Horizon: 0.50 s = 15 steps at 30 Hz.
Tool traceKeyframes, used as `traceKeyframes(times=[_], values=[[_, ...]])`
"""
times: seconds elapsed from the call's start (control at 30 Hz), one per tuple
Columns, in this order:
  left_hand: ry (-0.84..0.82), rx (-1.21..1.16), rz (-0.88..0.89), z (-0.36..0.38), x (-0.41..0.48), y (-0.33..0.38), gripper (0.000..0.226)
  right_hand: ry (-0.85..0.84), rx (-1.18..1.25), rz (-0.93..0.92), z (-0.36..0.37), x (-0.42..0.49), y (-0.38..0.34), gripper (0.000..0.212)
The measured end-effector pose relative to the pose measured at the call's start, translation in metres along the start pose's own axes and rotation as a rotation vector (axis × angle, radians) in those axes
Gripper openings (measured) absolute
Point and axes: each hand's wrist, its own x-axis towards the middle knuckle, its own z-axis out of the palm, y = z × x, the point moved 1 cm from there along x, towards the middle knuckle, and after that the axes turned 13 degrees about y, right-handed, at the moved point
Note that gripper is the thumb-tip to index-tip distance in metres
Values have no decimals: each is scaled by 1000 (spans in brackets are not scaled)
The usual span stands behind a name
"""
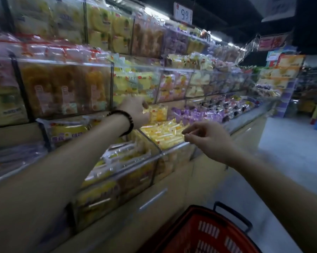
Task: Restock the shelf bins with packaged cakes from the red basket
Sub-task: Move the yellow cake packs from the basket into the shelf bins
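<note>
Packaged cakes (pixel 165 134) are filling the clear shelf bins (pixel 161 152), stacked in tiers from 9 o'clock across to 2 o'clock; yellow packs are sitting in the bin at frame centre, purple-wrapped ones (pixel 196 114) just past it toward 2 o'clock. Red basket (pixel 205 232) is sitting at 6 o'clock, below the cabinet front, black handle (pixel 232 214) lying over its far rim (contents not visible, frame is cutting it off). Left hand (pixel 135 108) is reaching in at 12 o'clock of the centre bin, fingers curled, touching a yellow pack (pixel 158 114) standing at the bin's back; grip itself is blurred, cannot tell if it's closed on it. Right hand (pixel 208 137) is hovering at 3 o'clock of that bin's front edge, fingers loosely bent, holding nothing. Dark bead bracelet (pixel 125 121) is circling the left wrist. Price sign (pixel 183 13) is hanging at 12 o'clock.
</note>
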Motion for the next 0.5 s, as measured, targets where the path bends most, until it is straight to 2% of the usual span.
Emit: traceKeyframes(times=[0.07,0.17,0.23,0.33,0.43,0.5], values=[[-112,-100,82,-6,-30,32,20,-13,77,78,1,-34,17,7],[-252,-232,192,4,-97,74,18,-41,138,178,11,-81,44,7],[-375,-318,246,27,-148,86,16,-75,151,248,21,-114,63,8],[-562,-306,287,83,-212,79,15,-149,98,310,42,-159,98,23],[-713,-232,215,149,-257,50,20,-246,-36,391,71,-200,137,15],[-792,-202,96,190,-281,24,20,-257,-66,490,95,-228,169,8]])
